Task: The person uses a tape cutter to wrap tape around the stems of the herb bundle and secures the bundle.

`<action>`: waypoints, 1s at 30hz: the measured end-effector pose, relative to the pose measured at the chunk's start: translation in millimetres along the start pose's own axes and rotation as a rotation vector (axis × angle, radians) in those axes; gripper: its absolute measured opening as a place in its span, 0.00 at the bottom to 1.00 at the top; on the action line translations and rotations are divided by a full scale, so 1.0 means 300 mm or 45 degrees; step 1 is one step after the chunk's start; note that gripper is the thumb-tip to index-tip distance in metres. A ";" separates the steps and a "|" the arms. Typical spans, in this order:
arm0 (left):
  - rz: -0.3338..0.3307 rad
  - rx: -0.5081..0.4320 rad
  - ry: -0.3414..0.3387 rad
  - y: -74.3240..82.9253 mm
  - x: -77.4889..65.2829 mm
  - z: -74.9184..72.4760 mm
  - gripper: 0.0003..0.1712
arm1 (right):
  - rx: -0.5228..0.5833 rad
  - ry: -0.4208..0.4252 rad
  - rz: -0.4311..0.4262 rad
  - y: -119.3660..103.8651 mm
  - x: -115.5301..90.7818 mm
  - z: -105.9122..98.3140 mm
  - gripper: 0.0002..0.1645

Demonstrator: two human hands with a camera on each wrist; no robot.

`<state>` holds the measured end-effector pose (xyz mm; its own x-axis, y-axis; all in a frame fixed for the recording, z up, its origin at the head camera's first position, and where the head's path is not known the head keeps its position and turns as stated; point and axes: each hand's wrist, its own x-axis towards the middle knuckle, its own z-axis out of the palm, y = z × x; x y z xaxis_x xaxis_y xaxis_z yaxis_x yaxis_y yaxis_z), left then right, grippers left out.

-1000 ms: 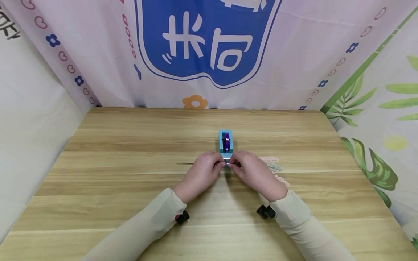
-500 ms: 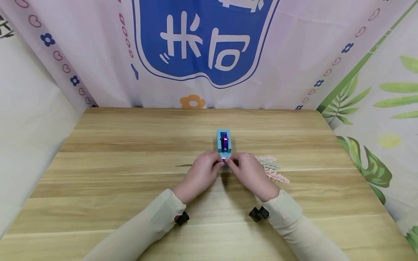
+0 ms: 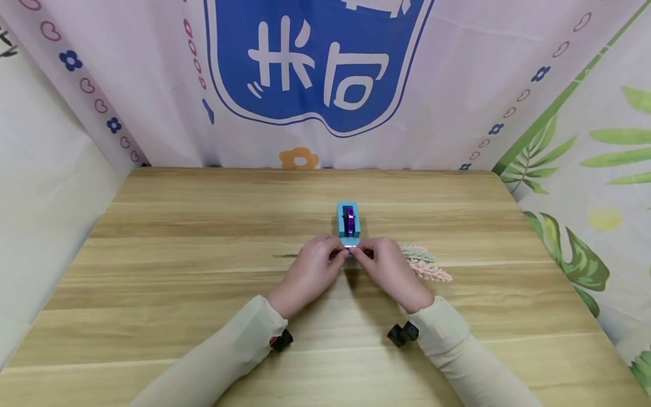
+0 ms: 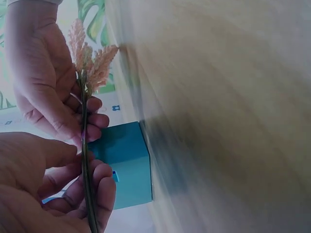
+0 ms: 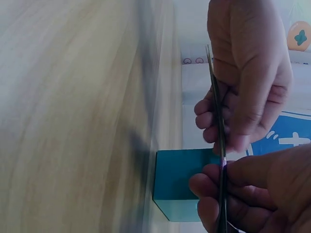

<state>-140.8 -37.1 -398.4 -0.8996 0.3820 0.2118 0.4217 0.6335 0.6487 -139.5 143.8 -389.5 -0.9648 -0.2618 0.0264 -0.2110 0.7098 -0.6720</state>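
Note:
Both hands pinch a thin bundle of flower stems [image 4: 88, 179] held crosswise just in front of a blue tape dispenser [image 3: 342, 220]. My left hand [image 3: 311, 274] grips the cut-end side, thumb and fingers around the stems. Close beside it, my right hand [image 3: 389, 274] grips the side toward the pink and pale green flower heads [image 3: 426, 267], fingertips almost meeting the left ones. A small purple band [image 5: 224, 164] shows on the stems between the thumbs in the right wrist view. The dispenser carries a shiny purple roll of tape [image 3: 351, 220].
The wooden table [image 3: 203, 226] spreads around the hands, with the dispenser standing on it. Behind its far edge hangs a printed curtain [image 3: 458, 85]. A small black wrist camera [image 3: 281, 341] sits at the left cuff and another wrist camera [image 3: 403, 334] at the right.
The head view has shifted slightly. My right hand has drawn a little closer to the left, and the flower heads have turned and show more. Both hands keep hold of the stems.

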 end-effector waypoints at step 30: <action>-0.123 0.011 -0.195 -0.039 0.108 -0.014 0.27 | -0.017 0.019 -0.044 0.019 0.006 0.015 0.18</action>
<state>-175.2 -35.0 -396.1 -0.9084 0.4166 0.0344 0.3356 0.6778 0.6542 -141.8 144.5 -396.7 -0.9590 -0.2766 0.0609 -0.2465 0.7093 -0.6604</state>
